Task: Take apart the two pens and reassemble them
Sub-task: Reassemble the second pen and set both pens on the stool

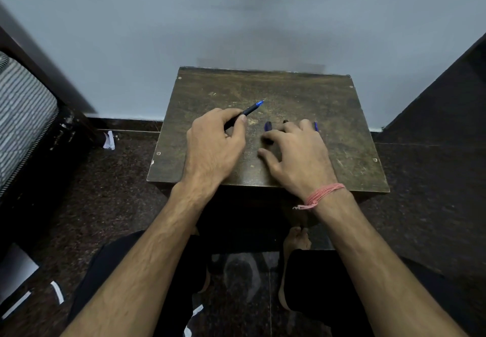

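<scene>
the left hand (213, 139) is closed around a dark pen (247, 112), its blue tip pointing up and away to the right. the right hand (297, 152) lies spread and loose on the desk (342, 116), gripping nothing i can see. small blue pen parts (267, 126) sit at its fingertips, mostly hidden, so the right hand is likely nearer.

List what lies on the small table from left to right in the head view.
left hand holding a black pen → blue pen cap → right hand → blue pen part
</scene>
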